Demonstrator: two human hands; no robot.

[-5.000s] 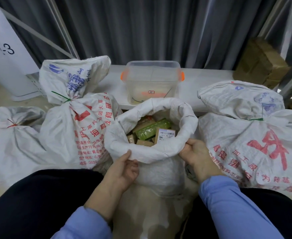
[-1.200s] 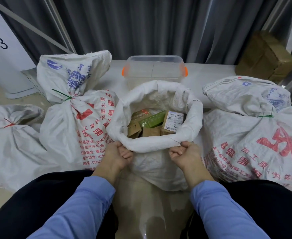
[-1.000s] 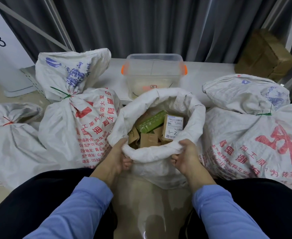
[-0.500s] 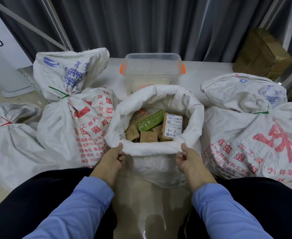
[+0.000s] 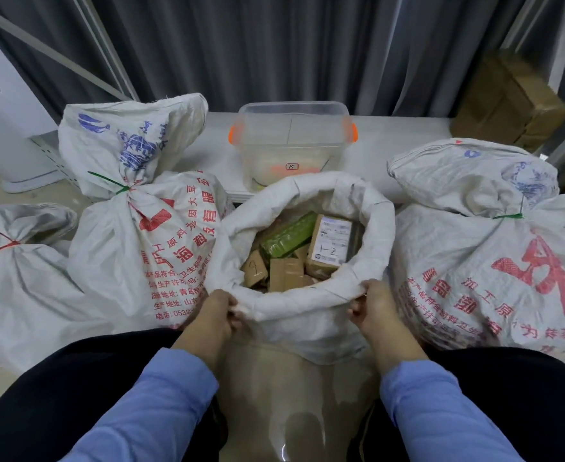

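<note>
Grey pleated curtain [image 5: 274, 45] hangs behind a low white shelf [image 5: 394, 135]. Curled fingers pinch the rolled near rim of the open white woven sack [image 5: 307, 306], with the left hand [image 5: 216, 313] at its left end and the right hand [image 5: 371, 306] at its right. A second ago the hands gripped closer together; now they sit wider apart and the rim runs taut between them. The sack stands on the glossy beige floor [image 5: 291, 401] between the knees, holding brown cardboard boxes [image 5: 329, 243] and a green packet [image 5: 287, 238]. Tied printed sacks [image 5: 148, 235] flank it, and a clear plastic bin with orange handles [image 5: 291, 141] stands beyond.
</note>
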